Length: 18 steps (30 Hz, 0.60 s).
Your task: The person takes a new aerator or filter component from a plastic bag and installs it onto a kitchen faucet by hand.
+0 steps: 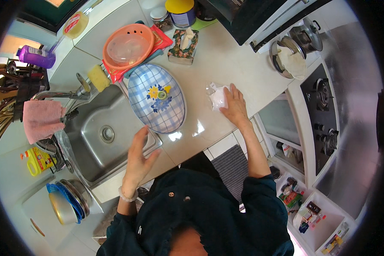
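Our left grip (137, 154) spreads empty near the sink's (84, 147) front-right corner — right grip (235, 107) touches white packet (217, 97) on bench (237, 62), clasp unclear.

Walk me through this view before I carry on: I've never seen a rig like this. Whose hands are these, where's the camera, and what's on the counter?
There is no machine: these are a person's two bare hands. The single picture comes from a fisheye camera on their head, looking down, so straight edges bend near the rim.

The right hand rests on a clear plastic packet with something white inside; whether it grips is unclear. The left hand is open and holds nothing, near the sink's front edge.

On the counter, beside the sink, is an oval blue-checked cover with a flower design. Farther back are a floral tissue box and an orange plastic basin.
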Available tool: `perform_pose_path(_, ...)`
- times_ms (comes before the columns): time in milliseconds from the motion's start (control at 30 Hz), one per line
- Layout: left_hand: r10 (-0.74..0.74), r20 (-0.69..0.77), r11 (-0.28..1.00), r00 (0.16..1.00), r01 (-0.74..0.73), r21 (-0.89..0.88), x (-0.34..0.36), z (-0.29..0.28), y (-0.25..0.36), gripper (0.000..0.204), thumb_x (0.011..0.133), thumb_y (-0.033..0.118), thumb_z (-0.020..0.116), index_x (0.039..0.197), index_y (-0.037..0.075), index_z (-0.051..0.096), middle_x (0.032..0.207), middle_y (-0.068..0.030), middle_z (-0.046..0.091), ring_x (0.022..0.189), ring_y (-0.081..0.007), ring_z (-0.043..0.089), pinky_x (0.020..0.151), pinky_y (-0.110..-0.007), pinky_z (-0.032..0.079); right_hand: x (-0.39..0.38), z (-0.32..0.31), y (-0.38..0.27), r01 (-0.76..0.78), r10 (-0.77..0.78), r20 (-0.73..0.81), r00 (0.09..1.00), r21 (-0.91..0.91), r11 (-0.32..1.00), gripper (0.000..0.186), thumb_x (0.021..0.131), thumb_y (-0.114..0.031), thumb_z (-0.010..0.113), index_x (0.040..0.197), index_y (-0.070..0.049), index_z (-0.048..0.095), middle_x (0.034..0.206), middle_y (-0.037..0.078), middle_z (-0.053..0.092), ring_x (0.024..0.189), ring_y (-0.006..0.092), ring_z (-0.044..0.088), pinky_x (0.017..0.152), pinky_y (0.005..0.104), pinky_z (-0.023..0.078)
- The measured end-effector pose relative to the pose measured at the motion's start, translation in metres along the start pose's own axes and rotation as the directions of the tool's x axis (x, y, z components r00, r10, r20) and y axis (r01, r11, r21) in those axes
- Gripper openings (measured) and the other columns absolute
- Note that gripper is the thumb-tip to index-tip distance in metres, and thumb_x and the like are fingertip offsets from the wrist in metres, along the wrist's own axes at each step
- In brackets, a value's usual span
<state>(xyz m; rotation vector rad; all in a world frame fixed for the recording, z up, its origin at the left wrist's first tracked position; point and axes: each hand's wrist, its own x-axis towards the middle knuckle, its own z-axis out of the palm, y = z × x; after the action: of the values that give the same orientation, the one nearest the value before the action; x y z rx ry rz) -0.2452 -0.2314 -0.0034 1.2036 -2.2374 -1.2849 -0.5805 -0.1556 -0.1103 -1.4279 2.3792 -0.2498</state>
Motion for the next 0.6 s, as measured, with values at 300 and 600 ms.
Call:
perform_pose_path(300, -0.082, 0.446, 0.743, 0.891, 0.353, -0.568, 0.053, 0.109, 0.021, 0.063, 0.086, 0.016, 0.064, 0.139, 0.006, 0.033, 0.134, -0.0105, 0.045, 0.115, -0.0220, 0.051, 0.095, -0.037, 0.043, -0.008, 0.017, 0.012, 0.082, -0.013, -0.217, 0.976, 0.315, 0.946, 0.034, 0.072, -0.004, 0.069, 0.101, 0.002, 0.054, 0.109, 0.020, 0.052, 0.103, 0.0387, 0.047, 0.087, 0.0433, 0.042)
perform_pose_path(600, -0.260, 0.468, 0.106, 0.845, 0.507, -0.855, 0.102, 0.174, 0.003, 0.040, 0.095, 0.026, 0.051, 0.126, 0.003, 0.045, 0.121, -0.0109, 0.056, 0.102, -0.0225, 0.060, 0.087, -0.037, 0.050, -0.051, 0.013, -0.042, 0.226, -0.054, -0.350, 0.935, 0.474, 0.851, 0.033, 0.073, -0.006, 0.068, 0.102, 0.002, 0.055, 0.114, 0.019, 0.050, 0.104, 0.0365, 0.047, 0.089, 0.0435, 0.041)
